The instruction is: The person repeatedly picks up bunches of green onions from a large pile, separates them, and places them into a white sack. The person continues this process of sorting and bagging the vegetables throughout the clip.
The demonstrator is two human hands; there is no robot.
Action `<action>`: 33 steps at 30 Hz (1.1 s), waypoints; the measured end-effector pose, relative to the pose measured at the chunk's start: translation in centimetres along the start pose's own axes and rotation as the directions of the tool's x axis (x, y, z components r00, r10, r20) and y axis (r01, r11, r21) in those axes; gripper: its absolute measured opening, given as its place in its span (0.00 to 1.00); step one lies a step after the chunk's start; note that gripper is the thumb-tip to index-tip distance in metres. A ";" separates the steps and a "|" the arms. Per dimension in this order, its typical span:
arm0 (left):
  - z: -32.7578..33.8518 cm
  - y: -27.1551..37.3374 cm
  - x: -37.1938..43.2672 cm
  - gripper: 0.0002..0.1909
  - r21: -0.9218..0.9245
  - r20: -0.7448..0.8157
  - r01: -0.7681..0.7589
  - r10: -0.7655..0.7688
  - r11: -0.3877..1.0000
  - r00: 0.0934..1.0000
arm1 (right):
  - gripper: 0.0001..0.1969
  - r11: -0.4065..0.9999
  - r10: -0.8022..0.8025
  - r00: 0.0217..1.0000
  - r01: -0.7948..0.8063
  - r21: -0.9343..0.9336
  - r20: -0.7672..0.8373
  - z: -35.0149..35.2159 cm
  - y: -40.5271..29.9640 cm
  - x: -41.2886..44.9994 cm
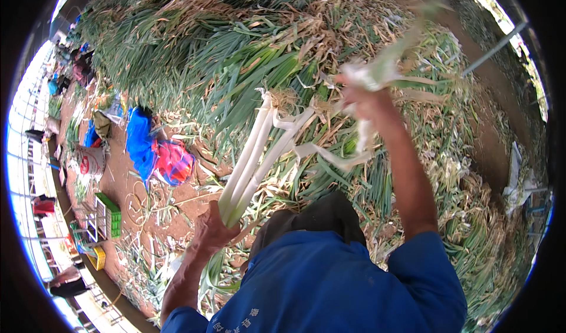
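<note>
My left hand (215, 230) grips several long green onions (254, 158) where the white shanks turn green. Their stringy roots point up and away from me, and the green tops trail down beside my left forearm. My right hand (365, 100), raised to the right of the roots, is blurred. It is closed on stripped outer leaves (380, 69), whitish and green. Pale peeled strips (334, 154) dangle below it, near the onion shanks.
A large pile of green onions (190, 50) stretches ahead. Leaf scraps (442, 156) lie at right. On the left are a blue and red bundle (170, 158), a white bucket (92, 160), a green crate (114, 215) and a yellow crate (98, 258). People (82, 69) are farther off.
</note>
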State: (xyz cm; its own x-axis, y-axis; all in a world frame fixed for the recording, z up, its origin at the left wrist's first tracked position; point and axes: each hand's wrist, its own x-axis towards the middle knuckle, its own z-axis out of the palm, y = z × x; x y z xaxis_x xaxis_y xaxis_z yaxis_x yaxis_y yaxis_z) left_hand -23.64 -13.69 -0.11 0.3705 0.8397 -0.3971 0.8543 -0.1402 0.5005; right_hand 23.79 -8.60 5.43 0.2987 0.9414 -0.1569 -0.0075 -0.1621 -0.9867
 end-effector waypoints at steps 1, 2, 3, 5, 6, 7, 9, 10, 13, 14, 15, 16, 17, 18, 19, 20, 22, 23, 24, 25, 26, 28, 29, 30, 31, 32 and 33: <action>0.4 0.3 0.1 0.33 0.025 -0.031 -0.033 0.034 0.999 0.999 | 0.32 0.986 0.099 0.989 -0.083 -0.147 0.110 1.6 2.1 0.3; 1.1 0.2 -0.1 0.33 0.049 -0.068 -0.051 0.055 0.997 0.996 | 0.32 0.980 0.135 0.975 -0.105 -0.170 0.178 4.4 1.7 -0.6; 1.5 0.4 -0.1 0.33 0.072 -0.104 -0.074 0.081 0.995 0.991 | 0.31 0.972 0.172 0.955 -0.125 -0.197 0.241 6.6 1.2 -1.3; 2.0 1.8 0.4 0.32 0.161 -0.126 -0.149 0.170 0.976 0.977 | 0.32 0.920 0.196 0.902 -0.034 -0.389 0.385 7.2 5.7 0.1; 1.8 2.4 0.3 0.31 0.193 -0.117 -0.151 0.176 0.969 0.977 | 0.29 0.887 0.259 0.911 -0.093 -0.452 0.321 7.2 6.2 0.4; 1.7 2.6 0.3 0.31 0.225 -0.110 -0.150 0.178 0.963 0.978 | 0.25 0.847 0.318 0.913 -0.153 -0.509 0.255 7.2 6.5 0.9; 1.4 1.9 0.2 0.31 0.251 -0.121 -0.167 0.202 0.953 0.972 | 0.21 0.875 0.316 0.941 -0.242 -0.420 0.117 7.6 6.7 1.3; 1.1 2.3 -0.2 0.31 0.255 -0.121 -0.155 0.191 0.955 0.974 | 0.18 0.919 0.202 0.979 -0.181 -0.351 0.023 6.6 7.1 2.0; 0.8 0.5 -1.1 0.30 0.222 -0.117 -0.168 0.198 0.960 0.973 | 0.11 0.931 0.108 0.932 -0.217 -0.294 -0.345 -1.3 6.6 7.5; 0.7 -1.1 -1.4 0.30 0.181 -0.113 -0.214 0.237 0.960 0.965 | 0.10 0.992 0.072 0.835 -0.118 -0.049 -0.545 -7.7 9.4 11.0; 0.6 -2.6 -2.5 0.30 0.142 -0.114 -0.205 0.222 0.968 0.968 | 0.07 0.996 0.072 0.775 -0.084 0.012 -0.628 -9.0 8.1 11.3; 0.2 -2.6 -2.2 0.32 0.123 -0.092 -0.206 0.218 0.971 0.972 | 0.07 0.993 0.099 0.834 -0.053 0.101 -0.542 -13.0 7.9 11.1; 0.2 -2.9 -1.8 0.33 0.046 -0.048 -0.188 0.190 0.981 0.981 | 0.08 0.978 0.120 0.891 -0.031 0.205 -0.437 -15.3 7.8 11.4; 0.3 -3.5 -1.3 0.33 -0.023 -0.001 -0.158 0.158 0.987 0.988 | 0.08 0.983 0.135 0.922 -0.079 0.164 -0.363 -13.7 7.2 10.7; 0.2 -3.7 -1.0 0.34 -0.090 0.052 -0.122 0.127 0.988 0.991 | 0.08 0.985 0.156 0.945 -0.126 0.120 -0.288 -10.3 5.8 8.3; -0.4 -3.1 -0.5 0.36 -0.161 0.169 -0.023 0.051 0.987 0.984 | 0.09 0.984 0.177 0.960 -0.165 0.070 -0.215 -7.0 5.2 6.3; -0.1 -3.3 0.7 0.36 -0.150 0.234 -0.060 0.094 0.987 0.968 | 0.19 0.960 0.176 0.980 -0.149 0.238 -0.096 -3.6 7.2 4.9; 0.1 -3.3 1.0 0.36 -0.147 0.269 -0.074 0.111 0.986 0.957 | 0.22 0.941 0.197 0.979 -0.172 0.292 -0.055 -2.5 8.9 4.8; 0.4 -2.9 1.4 0.37 -0.187 0.301 -0.062 0.117 0.980 0.947 | 0.24 0.918 0.218 0.976 -0.199 0.343 -0.017 -1.6 10.9 4.6; 0.7 -2.7 1.5 0.37 -0.216 0.320 -0.073 0.142 0.974 0.937 | 0.27 0.903 -0.040 0.998 0.014 0.429 0.050 0.5 10.9 3.4; 0.8 -2.2 2.0 0.38 -0.248 0.343 -0.103 0.187 0.963 0.921 | 0.28 0.744 0.186 0.973 -0.231 0.627 0.138 -0.3 13.8 3.8; 0.9 -0.7 2.1 0.38 -0.339 0.370 -0.085 0.216 0.937 0.904 | 0.29 0.834 0.091 0.950 -0.237 0.499 0.299 1.6 11.6 3.0; 1.1 -0.7 2.3 0.38 -0.367 0.394 -0.070 0.223 0.928 0.892 | 0.28 0.889 0.094 0.934 -0.234 0.394 0.343 1.5 10.7 2.8; 1.4 -0.8 2.3 0.38 -0.394 0.414 -0.056 0.232 0.918 0.880 | 0.28 0.933 0.100 0.916 -0.222 0.283 0.388 1.4 9.8 2.6; 1.6 -1.0 2.3 0.38 -0.420 0.434 -0.039 0.238 0.907 0.869 | 0.27 0.964 0.112 0.894 -0.203 0.170 0.434 1.3 9.2 2.5; 1.7 -1.4 2.5 0.39 -0.415 0.463 -0.010 0.221 0.910 0.858 | 0.25 0.984 0.139 0.887 -0.175 0.041 0.440 0.5 8.8 3.0; 1.7 -1.5 2.5 0.39 -0.445 0.453 -0.004 0.229 0.896 0.862 | 0.22 0.986 0.168 0.882 -0.144 -0.088 0.440 -0.5 8.6 3.3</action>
State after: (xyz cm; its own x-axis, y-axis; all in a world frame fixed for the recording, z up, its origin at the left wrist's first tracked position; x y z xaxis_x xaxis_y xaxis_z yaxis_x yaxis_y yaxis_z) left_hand -23.39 -12.26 -3.15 0.6800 0.4538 -0.5759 0.6014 0.1041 0.7921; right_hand 25.22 -7.05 -3.52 -0.1580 0.9333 -0.3225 0.0340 -0.3213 -0.9464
